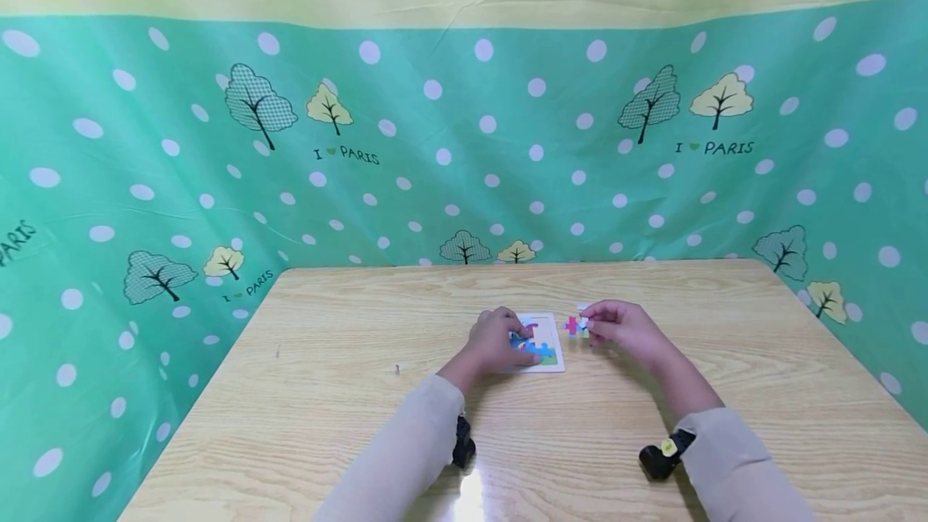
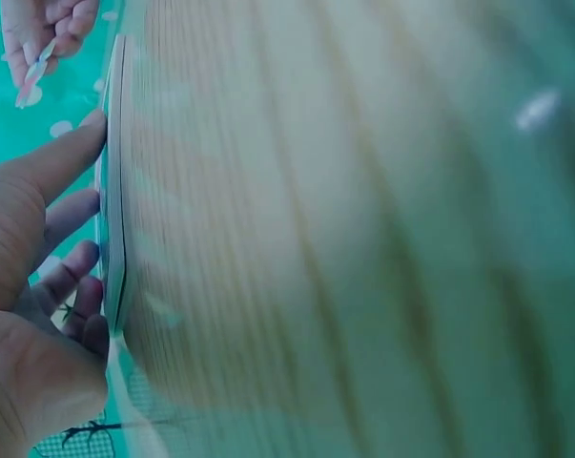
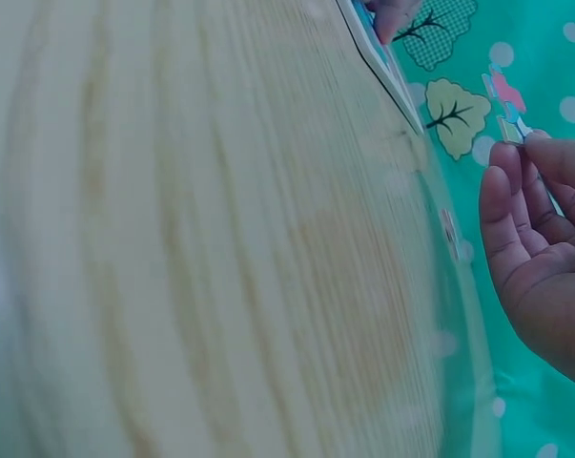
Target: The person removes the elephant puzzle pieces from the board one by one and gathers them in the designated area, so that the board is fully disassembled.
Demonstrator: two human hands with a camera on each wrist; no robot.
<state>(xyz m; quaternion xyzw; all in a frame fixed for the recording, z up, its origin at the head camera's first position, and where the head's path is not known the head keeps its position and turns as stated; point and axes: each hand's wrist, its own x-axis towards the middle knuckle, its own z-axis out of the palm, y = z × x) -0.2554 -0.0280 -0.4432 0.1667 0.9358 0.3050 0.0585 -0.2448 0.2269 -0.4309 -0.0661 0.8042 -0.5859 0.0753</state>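
A small jigsaw puzzle board (image 1: 558, 351) with a white border lies flat on the table. Blue, green and red pieces show inside its frame. My left hand (image 1: 499, 342) rests over the board's left part, and its fingertips (image 2: 94, 122) touch the top surface in the left wrist view. To the right of the board, my right hand (image 1: 625, 330) pinches a puzzle piece (image 1: 572, 326) between thumb and fingers. That piece (image 3: 507, 93) is pink, light blue and white, raised above the table. The palm-side fingers are curled in the right wrist view.
The wooden table (image 1: 348, 417) has a glossy surface. Another small flat piece (image 3: 449, 232) lies on it near the right hand. A green dotted curtain (image 1: 428, 127) with trees hangs behind and at both sides. Black cameras (image 1: 658, 461) sit on the wrists.
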